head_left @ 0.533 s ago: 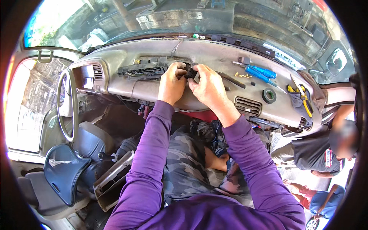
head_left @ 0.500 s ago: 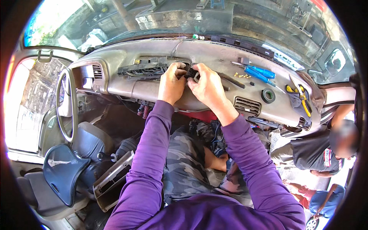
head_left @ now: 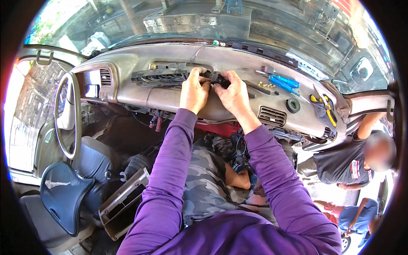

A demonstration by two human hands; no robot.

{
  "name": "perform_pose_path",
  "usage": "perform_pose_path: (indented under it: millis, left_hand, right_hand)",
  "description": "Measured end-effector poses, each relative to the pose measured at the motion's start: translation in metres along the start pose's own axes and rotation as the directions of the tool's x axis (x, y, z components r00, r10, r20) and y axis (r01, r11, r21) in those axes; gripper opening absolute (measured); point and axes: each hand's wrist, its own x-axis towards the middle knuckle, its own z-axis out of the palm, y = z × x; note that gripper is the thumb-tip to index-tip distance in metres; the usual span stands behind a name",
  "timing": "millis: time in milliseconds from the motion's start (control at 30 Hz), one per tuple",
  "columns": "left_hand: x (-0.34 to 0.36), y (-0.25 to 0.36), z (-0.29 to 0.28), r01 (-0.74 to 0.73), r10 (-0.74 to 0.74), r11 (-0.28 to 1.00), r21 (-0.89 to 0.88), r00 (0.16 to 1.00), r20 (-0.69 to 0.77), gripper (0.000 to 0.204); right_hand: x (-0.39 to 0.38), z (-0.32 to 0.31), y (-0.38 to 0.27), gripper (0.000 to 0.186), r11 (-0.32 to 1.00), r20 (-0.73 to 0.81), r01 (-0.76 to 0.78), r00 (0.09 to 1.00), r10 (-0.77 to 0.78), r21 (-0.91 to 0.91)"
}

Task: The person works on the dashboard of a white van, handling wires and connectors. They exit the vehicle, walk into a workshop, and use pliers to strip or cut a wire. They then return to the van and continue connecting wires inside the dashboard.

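Note:
Over the top of the dashboard, my right hand pinches a small black plastic block, which looks like a connector or relay socket. Just to its left, my left hand has its thumb and forefinger closed together close to the block. What those fingers hold, if anything, is too small to make out. A long black fuse-box-like strip with wires lies on the dashboard beside my left hand. A dark sleeve-like tube stretches out to the right of my right hand.
Blue-handled screwdrivers, small brass terminals, a roll of dark tape and yellow-black pliers lie on the right of the dashboard. The steering wheel stands at left. A person is outside at right.
My hands have moved slightly apart, and the black block in my right hand shows more openly. The whole view has shifted a little.

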Motion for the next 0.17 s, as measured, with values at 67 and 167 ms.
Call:
perform_pose_path:
  millis: [67,167]
  left_hand:
    - [0.0008,-0.0009,0.0008,-0.011,0.011,1.0,-0.012,1.0,-0.005,0.038]
    - [0.0021,-0.0046,0.0014,-0.011,0.011,0.999,-0.053,1.0,-0.004,0.039]
  right_hand:
    - [-0.0002,-0.0018,0.0033,0.04,0.999,0.044,-0.017,0.999,0.015,0.049]
    - [0.001,-0.0068,0.0084,0.041,0.992,0.114,-0.042,0.993,0.029,0.117]
